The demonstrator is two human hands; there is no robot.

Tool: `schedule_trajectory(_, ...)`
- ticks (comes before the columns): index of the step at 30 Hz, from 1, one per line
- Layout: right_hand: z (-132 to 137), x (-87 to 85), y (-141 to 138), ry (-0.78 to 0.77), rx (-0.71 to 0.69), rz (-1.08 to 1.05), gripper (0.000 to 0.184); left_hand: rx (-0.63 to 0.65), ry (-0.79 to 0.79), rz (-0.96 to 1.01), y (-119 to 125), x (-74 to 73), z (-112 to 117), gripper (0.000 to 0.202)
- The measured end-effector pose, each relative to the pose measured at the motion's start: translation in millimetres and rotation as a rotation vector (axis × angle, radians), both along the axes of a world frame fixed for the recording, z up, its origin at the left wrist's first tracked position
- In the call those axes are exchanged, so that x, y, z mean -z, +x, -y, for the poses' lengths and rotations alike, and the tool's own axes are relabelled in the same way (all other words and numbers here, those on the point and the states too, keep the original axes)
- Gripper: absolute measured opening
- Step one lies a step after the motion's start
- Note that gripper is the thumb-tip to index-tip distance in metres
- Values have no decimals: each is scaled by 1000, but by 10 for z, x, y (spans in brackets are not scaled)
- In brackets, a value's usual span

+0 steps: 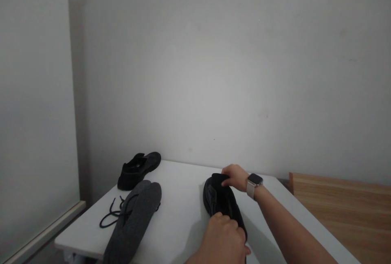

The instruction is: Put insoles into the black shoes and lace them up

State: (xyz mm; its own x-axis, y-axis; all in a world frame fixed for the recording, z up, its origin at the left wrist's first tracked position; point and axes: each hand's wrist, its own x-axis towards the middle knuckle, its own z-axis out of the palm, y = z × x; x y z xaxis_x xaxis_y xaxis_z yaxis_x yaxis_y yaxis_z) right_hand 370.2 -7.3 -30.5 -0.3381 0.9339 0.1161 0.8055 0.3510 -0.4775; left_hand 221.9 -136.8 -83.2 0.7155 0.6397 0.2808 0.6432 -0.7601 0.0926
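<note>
Gripping a black shoe at the lower right of centre in the frame, over the white bench; impossible to tell from this angle whether pressed flat or raised a little. Tilted only slightly along the long axis, from upper left down to lower right, with the opening facing up and, by the look of it, the toe toward the wall. Placed straight beyond the left hand and to the left of the right hand, with the close end nearer to the former and the far end to the latter. Curled tight over the near rim with the left hand, knuckles up and palm hidden. Pinching the tongue with the right hand, thumb on the inner face, other fingers bent mostly out of sight. Wearing a watch on the right wrist. Well apart, toward the lower left, with a second black shoe and, nearer the bottom edge, overlapping grey insoles beside dark laces.
</note>
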Motion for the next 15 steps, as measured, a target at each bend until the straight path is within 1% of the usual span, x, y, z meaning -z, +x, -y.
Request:
schedule_trajectory(2, -141, 47, 3, -107, 31, -65, 11, -6, 0, 15, 9, 23, 3, 29)
schedule_trajectory(5, -243, 192, 5, -214, 43, -170, 15, -13, 8, 32, 48, 41, 2, 29)
schedule_trajectory(7, -244, 272, 24, -217, 48, -225, 19, -23, 10, 22, 50, 37, 0, 32)
schedule_trajectory(9, -207, 305, 65, -164, 68, -268, 23, -7, 54, 45, -43, 18, 6, 38)
schedule_trajectory(11, -130, 289, 122, -63, 99, -306, 30, 47, 160, 113, -290, -9, 36, 38)
schedule_trajectory(12, -70, 265, 150, -6, 114, -324, 33, 63, 228, 163, -474, -23, 63, 35)
schedule_trajectory(13, 7, 233, 174, 46, 128, -342, 35, 74, 252, 168, -690, -37, 98, 40)
schedule_trajectory(15, 221, 155, 194, 171, 139, -382, 33, 19, 187, 112, -1168, -64, 186, 58)
